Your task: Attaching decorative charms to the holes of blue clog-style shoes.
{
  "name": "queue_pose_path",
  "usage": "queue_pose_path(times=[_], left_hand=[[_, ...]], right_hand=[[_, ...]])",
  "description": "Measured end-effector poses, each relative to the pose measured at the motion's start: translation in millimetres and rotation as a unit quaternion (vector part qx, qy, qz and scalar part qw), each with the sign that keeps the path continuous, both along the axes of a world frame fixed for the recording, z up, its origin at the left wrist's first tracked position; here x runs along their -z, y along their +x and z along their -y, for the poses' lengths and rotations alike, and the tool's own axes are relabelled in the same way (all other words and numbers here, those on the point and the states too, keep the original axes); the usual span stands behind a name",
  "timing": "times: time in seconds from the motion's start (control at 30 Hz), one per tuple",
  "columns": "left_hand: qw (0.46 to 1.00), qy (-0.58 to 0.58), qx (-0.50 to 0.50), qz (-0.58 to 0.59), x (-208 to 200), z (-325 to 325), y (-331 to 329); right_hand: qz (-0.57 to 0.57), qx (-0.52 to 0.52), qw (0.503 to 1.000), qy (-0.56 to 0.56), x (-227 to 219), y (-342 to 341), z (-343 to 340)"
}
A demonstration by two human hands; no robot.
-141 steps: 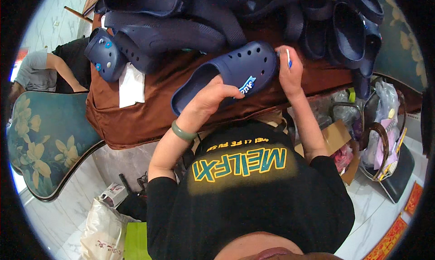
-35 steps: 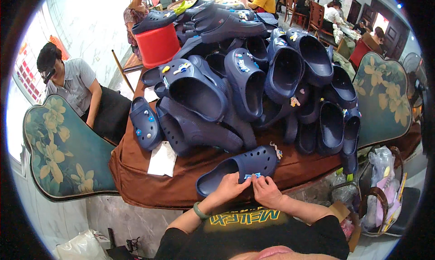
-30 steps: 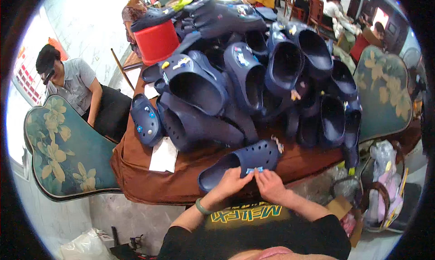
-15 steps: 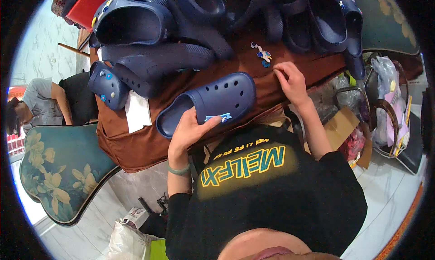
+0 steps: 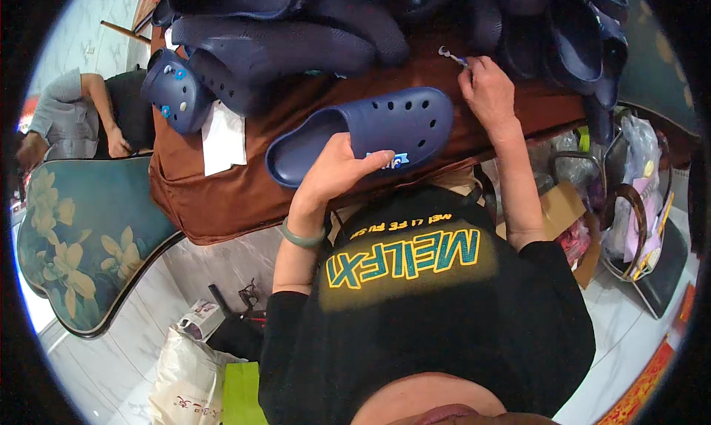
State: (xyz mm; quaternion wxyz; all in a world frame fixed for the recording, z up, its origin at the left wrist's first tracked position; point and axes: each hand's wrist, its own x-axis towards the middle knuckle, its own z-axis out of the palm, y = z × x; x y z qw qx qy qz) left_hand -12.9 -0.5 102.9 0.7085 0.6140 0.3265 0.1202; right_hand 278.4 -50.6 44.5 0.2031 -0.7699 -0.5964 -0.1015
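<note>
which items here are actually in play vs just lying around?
In play:
- left hand gripping navy clog
- blue charm on that clog
- right hand pinching small charm

Lying about:
- pile of navy clogs
- white paper
- brown tablecloth
- floral chair
</note>
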Motion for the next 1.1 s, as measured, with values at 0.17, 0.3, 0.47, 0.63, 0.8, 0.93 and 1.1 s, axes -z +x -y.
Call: queue_pose_path(times=[0.17, 0.3, 0.47, 0.63, 0.8, 0.93, 1.1], left_hand=[[1.0, -0.007, -0.009, 0.012, 5.0, 0.9, -0.4], [1.0, -0.007, -0.01, 0.002, 4.0, 1.2, -2.2], [1.0, -0.008, -0.003, -0.011, 11.4, -0.4, -1.6], [1.0, 0.008, 0.009, -0.026, 4.4, -1.0, -2.0], [1.0, -0.013, 0.011, -0.015, 11.7, 0.8, -3.8], [0.997, 0.028, 0.041, -0.059, 10.5, -2.7, -3.5], [1.0, -0.011, 0.008, -0.019, 7.2, -0.7, -3.3]], right_hand=[[-0.06, -0.092, 0.984, 0.137, -25.9, -17.4, 1.8], [-0.103, -0.224, 0.962, 0.117, -46.9, -66.9, 9.4], [-0.085, -0.289, 0.948, 0.107, -49.1, -85.7, 6.5], [0.089, -0.385, 0.919, 0.005, -74.6, -76.8, 3.5], [0.144, -0.417, 0.891, -0.102, -89.5, -81.2, -3.1], [0.17, -0.399, 0.892, -0.127, -85.4, -95.9, 0.5], [0.093, -0.376, 0.917, -0.094, -72.5, -86.0, -2.1]])
